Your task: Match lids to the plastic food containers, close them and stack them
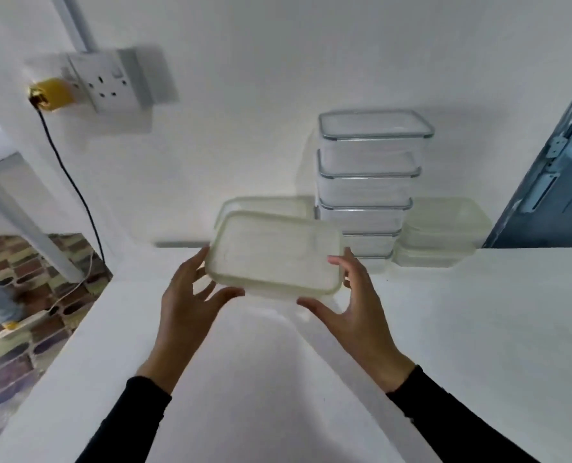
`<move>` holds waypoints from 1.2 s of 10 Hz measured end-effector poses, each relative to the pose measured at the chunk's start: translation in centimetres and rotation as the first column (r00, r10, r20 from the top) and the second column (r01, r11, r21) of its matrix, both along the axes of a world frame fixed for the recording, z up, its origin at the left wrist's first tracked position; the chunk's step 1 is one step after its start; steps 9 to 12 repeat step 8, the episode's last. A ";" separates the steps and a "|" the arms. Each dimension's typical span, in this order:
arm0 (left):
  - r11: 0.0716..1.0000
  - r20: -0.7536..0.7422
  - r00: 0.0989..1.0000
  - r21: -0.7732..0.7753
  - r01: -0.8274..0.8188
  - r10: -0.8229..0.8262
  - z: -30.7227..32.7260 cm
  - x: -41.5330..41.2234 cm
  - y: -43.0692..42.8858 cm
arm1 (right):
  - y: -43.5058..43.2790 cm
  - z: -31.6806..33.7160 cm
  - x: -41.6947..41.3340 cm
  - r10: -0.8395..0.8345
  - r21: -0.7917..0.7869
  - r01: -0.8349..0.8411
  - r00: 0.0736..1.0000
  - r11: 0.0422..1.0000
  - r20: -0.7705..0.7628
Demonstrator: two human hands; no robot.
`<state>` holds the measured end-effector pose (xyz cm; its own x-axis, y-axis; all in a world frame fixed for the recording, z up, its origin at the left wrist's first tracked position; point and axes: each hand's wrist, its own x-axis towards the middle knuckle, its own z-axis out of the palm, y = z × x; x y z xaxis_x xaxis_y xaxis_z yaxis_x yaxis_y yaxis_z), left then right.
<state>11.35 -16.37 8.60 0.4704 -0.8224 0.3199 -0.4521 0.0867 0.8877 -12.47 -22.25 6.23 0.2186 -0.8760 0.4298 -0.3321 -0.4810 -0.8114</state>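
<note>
Closed container held between both hands, above the surface (478,329)

Left hand (191,295) and right hand (354,302) grip the container (274,252) by its sides, fingers spread, just near-left of the clear stack (371,182). It should probably be kept level and set squarely on a same-sized tub.

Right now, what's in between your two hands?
A cloudy plastic container, lid on top. The left hand holds one end and the right hand the other, seen in the head view.

Tall stack of lidded containers (368,182) on the counter (478,329) against the wall, shorter stack (441,235) just right of it, lidded container (274,252) left and in front, wall socket (110,83) far up-left.
</note>
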 end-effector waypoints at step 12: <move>0.994 0.034 0.999 0.105 0.029 -0.033 1.5 6.1 -12.1 | -11.3 5.5 4.9 -0.040 -0.138 -0.072 0.738 0.988 -0.674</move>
